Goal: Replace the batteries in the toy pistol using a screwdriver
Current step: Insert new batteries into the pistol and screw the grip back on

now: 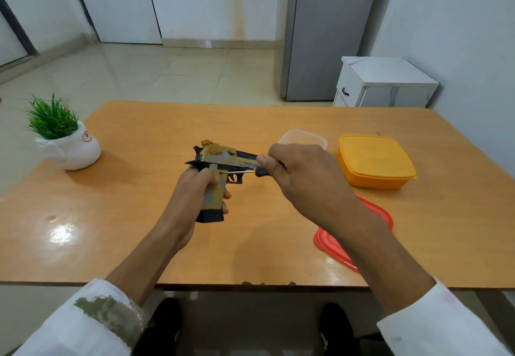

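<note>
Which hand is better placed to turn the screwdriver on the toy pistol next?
Right: the right hand grips the screwdriver, tip against the toy pistol; the left hand is busy holding its grip.

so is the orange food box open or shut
Shut: the orange food box has its matching lid seated flat on top, with the lip overhanging the walls. What is inside cannot be seen.
</note>
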